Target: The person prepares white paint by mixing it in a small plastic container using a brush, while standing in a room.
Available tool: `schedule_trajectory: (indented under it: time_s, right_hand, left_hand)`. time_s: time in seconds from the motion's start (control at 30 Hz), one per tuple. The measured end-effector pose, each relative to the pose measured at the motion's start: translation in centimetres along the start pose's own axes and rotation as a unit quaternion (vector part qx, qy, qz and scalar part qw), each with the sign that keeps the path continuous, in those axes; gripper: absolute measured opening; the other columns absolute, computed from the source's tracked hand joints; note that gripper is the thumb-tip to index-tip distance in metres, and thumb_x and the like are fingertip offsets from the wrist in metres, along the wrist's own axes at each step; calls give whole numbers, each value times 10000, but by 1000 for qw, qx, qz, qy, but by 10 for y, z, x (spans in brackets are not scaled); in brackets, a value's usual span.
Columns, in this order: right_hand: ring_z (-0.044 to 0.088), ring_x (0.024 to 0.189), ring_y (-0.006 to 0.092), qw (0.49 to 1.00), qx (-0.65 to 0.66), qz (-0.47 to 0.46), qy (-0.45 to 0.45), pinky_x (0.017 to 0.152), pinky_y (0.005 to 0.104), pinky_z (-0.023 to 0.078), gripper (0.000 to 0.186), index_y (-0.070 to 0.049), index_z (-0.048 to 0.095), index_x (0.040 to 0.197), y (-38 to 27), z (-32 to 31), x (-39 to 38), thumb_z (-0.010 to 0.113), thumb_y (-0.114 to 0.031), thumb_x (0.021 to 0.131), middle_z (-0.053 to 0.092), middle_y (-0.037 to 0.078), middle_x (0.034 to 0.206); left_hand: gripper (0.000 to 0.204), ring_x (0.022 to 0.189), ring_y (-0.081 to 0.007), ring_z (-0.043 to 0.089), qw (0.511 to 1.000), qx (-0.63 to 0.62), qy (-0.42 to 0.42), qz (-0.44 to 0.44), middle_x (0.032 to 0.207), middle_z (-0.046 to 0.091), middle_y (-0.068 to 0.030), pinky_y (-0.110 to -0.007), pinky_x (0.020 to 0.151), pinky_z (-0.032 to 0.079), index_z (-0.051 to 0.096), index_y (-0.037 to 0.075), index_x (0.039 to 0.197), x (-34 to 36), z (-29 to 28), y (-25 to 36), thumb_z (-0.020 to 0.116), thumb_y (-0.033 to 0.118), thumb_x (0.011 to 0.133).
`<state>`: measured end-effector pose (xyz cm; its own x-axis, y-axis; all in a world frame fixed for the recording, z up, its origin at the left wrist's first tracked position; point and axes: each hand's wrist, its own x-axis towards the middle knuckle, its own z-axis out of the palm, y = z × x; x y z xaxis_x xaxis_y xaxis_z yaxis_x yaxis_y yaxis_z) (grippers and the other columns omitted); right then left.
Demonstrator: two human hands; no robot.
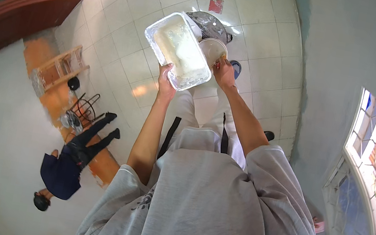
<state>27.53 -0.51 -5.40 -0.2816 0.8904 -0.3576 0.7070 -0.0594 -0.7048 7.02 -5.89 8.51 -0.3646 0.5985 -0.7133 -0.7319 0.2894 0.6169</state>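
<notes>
My left hand [166, 79] grips the near corner of a clear rectangular plastic container [178, 50] with pale creamy contents, held out in front of me and tilted. My right hand [224, 72] holds the edge of a round white bowl [211, 50] just to the right of the container and partly hidden behind it. Both hands are raised above the tiled floor, at about the same height.
A grey metal pan [210, 25] lies on the white tiled floor [127, 31] below the bowl. Another person in dark clothes [72, 157] stands at the left near a wooden stool [58, 67]. A window with wire mesh [368, 179] is on the right wall.
</notes>
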Motion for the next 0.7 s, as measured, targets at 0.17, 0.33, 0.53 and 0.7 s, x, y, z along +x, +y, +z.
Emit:
schedule_trajectory:
  time_s: [0.17,0.33,0.53,0.7]
  right_hand:
    - [662,744,408,997,60,-38,17,689,478,534,193,-20,620,1013,-21,-29,-11,716,-112,873,682,226,879]
    - [658,747,415,989,97,-48,99,688,479,524,151,-21,637,991,-27,-28,-16,699,-129,905,677,221,837]
    - [693,788,401,992,60,25,105,709,476,536,149,11,657,994,-27,-29,-15,678,-115,918,700,219,844]
    - [711,787,282,972,144,37,182,747,405,536,189,8,702,1080,-60,-72,-32,605,-109,967,736,186,899]
  left_hand:
    - [580,1219,-268,552,1000,-22,10,17,1271,579,-98,-433,1057,437,498,31,1372,-25,4,10,622,336,894]
    - [569,1235,-261,536,999,8,-10,44,1287,563,-97,-412,1062,431,495,29,1371,-28,-6,24,621,329,904]
    - [583,1239,-250,520,996,32,-59,65,1297,532,-102,-404,1081,411,475,29,1377,-20,-13,46,643,318,899]
    - [611,1252,-253,517,991,56,-96,74,1315,529,-105,-408,1089,410,439,36,1410,-23,-10,79,642,306,902]
